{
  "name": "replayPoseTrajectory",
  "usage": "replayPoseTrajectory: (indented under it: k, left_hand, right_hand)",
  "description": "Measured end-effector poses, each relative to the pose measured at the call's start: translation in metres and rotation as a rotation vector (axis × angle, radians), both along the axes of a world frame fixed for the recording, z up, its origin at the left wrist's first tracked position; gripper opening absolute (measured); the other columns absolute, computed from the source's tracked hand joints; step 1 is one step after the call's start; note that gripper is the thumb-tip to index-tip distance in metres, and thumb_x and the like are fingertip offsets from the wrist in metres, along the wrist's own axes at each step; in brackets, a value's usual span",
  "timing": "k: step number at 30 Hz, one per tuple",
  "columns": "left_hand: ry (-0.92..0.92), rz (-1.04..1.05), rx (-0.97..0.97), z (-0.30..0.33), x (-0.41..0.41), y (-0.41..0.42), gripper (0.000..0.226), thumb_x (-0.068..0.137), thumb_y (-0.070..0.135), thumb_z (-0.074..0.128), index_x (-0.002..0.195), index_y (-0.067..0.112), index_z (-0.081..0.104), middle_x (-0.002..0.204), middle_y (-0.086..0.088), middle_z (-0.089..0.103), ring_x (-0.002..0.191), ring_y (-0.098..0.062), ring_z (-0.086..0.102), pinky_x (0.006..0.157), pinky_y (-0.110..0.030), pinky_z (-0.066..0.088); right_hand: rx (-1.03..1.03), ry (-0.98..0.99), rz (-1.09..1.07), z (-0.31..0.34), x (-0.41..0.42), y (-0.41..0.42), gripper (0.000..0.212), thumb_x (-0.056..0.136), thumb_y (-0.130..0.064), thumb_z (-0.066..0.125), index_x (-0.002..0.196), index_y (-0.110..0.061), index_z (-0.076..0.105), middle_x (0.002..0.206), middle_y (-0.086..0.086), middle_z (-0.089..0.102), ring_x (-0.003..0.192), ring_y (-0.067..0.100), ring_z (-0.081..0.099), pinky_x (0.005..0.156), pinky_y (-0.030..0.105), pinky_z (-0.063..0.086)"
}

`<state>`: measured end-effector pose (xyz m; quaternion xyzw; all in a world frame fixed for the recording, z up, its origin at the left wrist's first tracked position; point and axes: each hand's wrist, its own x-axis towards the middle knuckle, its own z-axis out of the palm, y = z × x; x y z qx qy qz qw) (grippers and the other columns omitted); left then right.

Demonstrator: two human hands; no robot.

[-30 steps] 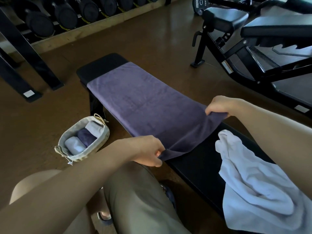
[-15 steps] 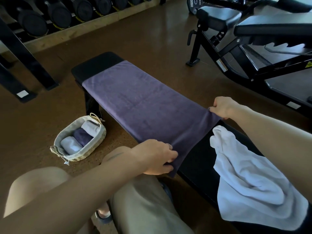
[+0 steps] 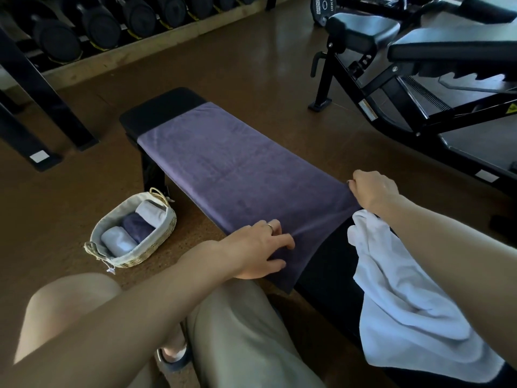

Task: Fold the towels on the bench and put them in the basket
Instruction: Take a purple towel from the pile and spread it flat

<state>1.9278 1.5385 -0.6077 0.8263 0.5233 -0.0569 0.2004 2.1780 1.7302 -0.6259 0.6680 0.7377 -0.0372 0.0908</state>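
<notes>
- Purple towel [image 3: 237,175] spread flat along the black bench [image 3: 165,106], near end hanging a bit over the edge by the knees.
- Smoothing/squaring step, by the looks of it. Best done by keeping that near edge taut and level across the bench before lifting for the first fold, otherwise crooked corners later.
- Left hand [image 3: 258,249] lying flat on the near corner, fingers spread and fairly straight, pressing cloth rather than pinching.
- Right hand [image 3: 373,190] curled up tight, pinching the other near corner at the far side edge.
- White towel [image 3: 414,298] bunched up on the bench just beside the right forearm, not folded yet.
- Basket [image 3: 96,233] down on the floor left of the bench, three rolled towels already inside.
</notes>
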Motion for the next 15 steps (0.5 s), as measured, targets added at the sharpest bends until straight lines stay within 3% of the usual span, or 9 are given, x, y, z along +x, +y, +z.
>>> replayPoseTrajectory:
  k: [2,5,8,11,15]
  left_hand:
    - [0.069,-0.084,0.034,-0.001,0.004,-0.004,0.042,0.1,0.054,0.048,0.14,0.049,0.035,0.135,0.005,0.032,0.114,-0.017,0.041,0.093,-0.041,0.047]
    - [0.091,-0.151,0.025,0.002,0.006,-0.006,0.051,0.101,0.054,0.045,0.147,0.052,0.025,0.144,0.004,0.027,0.12,-0.018,0.039,0.093,-0.043,0.047]
    - [-0.089,0.088,-0.041,0.011,-0.007,0.01,0.055,0.102,0.055,0.044,0.151,0.054,0.019,0.141,0.008,0.031,0.124,-0.015,0.041,0.099,-0.041,0.046]
    - [-0.196,0.413,-0.016,0.012,-0.037,0.034,0.055,0.103,0.054,0.041,0.153,0.051,0.018,0.151,0.005,0.034,0.139,-0.021,0.038,0.111,-0.049,0.041]
    - [-0.008,0.637,0.035,0.006,-0.093,0.055,0.064,0.104,0.055,0.035,0.161,0.038,0.011,0.164,-0.009,0.022,0.147,-0.036,0.028,0.118,-0.052,0.029]
  right_hand:
    - [-0.002,-0.053,-0.062,-0.003,0.002,-0.002,0.032,0.112,-0.033,0.033,0.126,-0.012,0.052,0.111,0.014,0.063,0.09,0.028,0.058,0.073,0.039,0.046]
    - [0.078,-0.069,-0.015,0.001,-0.01,-0.001,0.035,0.11,-0.033,0.036,0.136,-0.013,0.048,0.131,0.016,0.058,0.115,0.033,0.059,0.091,0.043,0.045]
    - [0.111,0.081,0.178,0.009,-0.042,0.004,0.044,0.108,-0.036,0.039,0.148,-0.018,0.043,0.14,0.015,0.055,0.126,0.035,0.055,0.099,0.046,0.044]
    - [-0.02,0.211,0.379,0.012,-0.084,0.003,0.051,0.108,-0.044,0.034,0.157,-0.029,0.032,0.153,0.01,0.046,0.137,0.034,0.046,0.11,0.049,0.039]
    - [-0.137,0.19,0.553,0.005,-0.135,0.001,0.057,0.109,-0.051,0.025,0.163,-0.036,0.015,0.171,0.002,0.015,0.157,0.026,0.015,0.126,0.046,0.017]
